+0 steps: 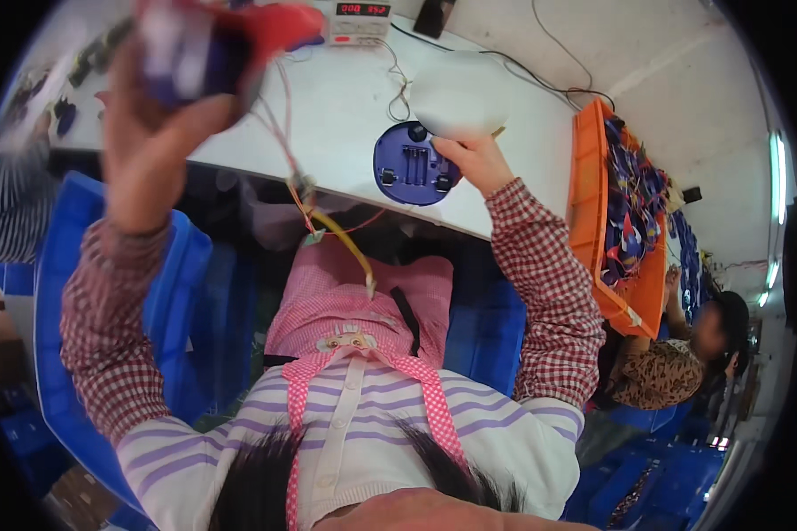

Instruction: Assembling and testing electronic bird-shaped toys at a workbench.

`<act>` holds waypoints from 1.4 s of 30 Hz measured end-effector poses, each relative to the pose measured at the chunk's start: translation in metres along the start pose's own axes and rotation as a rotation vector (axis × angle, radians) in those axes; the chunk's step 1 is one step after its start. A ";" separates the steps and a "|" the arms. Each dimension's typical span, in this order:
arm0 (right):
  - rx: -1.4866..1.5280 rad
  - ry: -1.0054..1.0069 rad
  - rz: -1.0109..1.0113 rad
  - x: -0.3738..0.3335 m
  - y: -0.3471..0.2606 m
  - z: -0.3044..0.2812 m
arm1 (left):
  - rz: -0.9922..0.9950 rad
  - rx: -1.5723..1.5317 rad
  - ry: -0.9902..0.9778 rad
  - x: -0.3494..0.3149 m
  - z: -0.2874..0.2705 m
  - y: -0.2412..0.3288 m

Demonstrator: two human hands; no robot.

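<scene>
Raised at the upper left, my left hand (pixel 155 150) is closed round a red and dark blue object (pixel 199 57); motion blur hides its exact kind. Thin red and pale wires (pixel 283 146) hang beneath it toward a small green connector piece (pixel 313 237) above my lap. A yellow cable (pixel 345 234) curves beside that piece. My right hand (pixel 478 164) pinches the right rim of a round purple plastic base (pixel 413 168) at the table's front edge. The base shows battery slots in its middle and small black wheels; the fingers beneath it are hidden.
On the white table (pixel 328 106) a power supply with a red display (pixel 359 25) stands at the back, its cable trailing forward. An orange crate (pixel 584 177) full of blue and red parts is at right. Blue bins (pixel 62 310) flank me. People (pixel 673 367) sit at right and left.
</scene>
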State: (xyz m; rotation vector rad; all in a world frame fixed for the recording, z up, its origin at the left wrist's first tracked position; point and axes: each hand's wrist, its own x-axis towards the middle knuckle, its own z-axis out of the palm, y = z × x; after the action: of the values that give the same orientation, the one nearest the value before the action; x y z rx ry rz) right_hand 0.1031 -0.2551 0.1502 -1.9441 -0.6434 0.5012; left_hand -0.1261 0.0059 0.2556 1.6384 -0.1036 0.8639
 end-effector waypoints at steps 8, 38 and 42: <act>-0.225 0.126 0.120 0.042 0.098 0.015 | -0.365 0.298 0.020 -0.012 0.038 -0.210; 0.313 0.423 -0.041 0.048 0.088 -0.060 | -0.293 0.844 -0.493 -0.007 0.164 -0.278; 0.336 0.331 -0.120 0.029 0.062 -0.019 | -0.474 0.667 -0.462 -0.003 0.174 -0.266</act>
State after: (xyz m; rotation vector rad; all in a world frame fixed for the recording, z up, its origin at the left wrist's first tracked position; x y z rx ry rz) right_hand 0.1505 -0.2729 0.1003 -1.6103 -0.4281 0.1891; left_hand 0.0896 -0.0752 0.0373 2.3362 0.2744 0.1334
